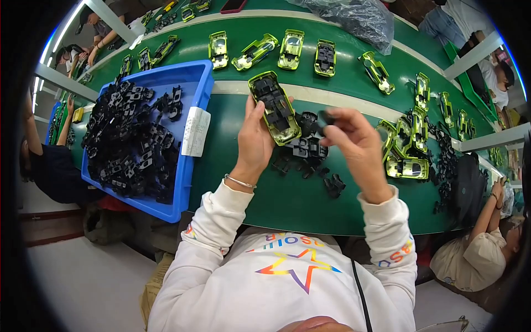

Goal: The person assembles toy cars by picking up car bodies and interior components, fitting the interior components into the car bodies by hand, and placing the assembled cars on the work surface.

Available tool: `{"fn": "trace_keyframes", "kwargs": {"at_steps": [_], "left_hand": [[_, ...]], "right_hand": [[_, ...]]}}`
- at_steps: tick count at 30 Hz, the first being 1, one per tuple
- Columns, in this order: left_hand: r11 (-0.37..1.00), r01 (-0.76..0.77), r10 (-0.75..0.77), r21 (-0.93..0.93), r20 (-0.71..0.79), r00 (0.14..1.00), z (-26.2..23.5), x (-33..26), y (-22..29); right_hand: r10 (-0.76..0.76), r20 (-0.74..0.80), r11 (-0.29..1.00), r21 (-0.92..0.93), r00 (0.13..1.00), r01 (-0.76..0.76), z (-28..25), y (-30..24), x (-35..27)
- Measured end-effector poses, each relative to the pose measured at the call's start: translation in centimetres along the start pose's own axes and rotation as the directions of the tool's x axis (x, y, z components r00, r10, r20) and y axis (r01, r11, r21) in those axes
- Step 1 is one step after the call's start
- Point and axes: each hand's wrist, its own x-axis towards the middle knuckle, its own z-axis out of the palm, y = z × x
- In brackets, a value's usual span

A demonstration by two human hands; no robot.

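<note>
Fitting step, I'd judge from my end.
My left hand (255, 135) wraps a green toy car (274, 108), underside up; right hand (357, 138) pinches a small dark piece (326, 117) nearby. Next likely needs lining up. Loose black parts (307, 148) beneath, more cars (290, 50) beyond.

The car (275, 108) looks glossy plastic, the parts (304, 148) matt plastic, the tub (203, 88) smooth plastic. The bag (360, 21) is crinkled film, the bracelet (240, 182) shiny metal.
</note>
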Motion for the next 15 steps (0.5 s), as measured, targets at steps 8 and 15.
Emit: {"fn": "trace_keyframes", "kwargs": {"at_steps": [8,15], "left_hand": [[0.985,-0.149,0.15,0.088,-0.007,0.989,1.4,-1.3,0.1],[0.959,-0.158,0.155,0.235,0.029,0.987,1.0,-1.5,0.5]], "right_hand": [[0.243,0.01,0.857,0.466,0.97,-0.22,5.7,-0.4,2.9],[0.257,-0.032,0.943,0.225,0.966,-0.243,5.7,-1.1,3.7]]}}
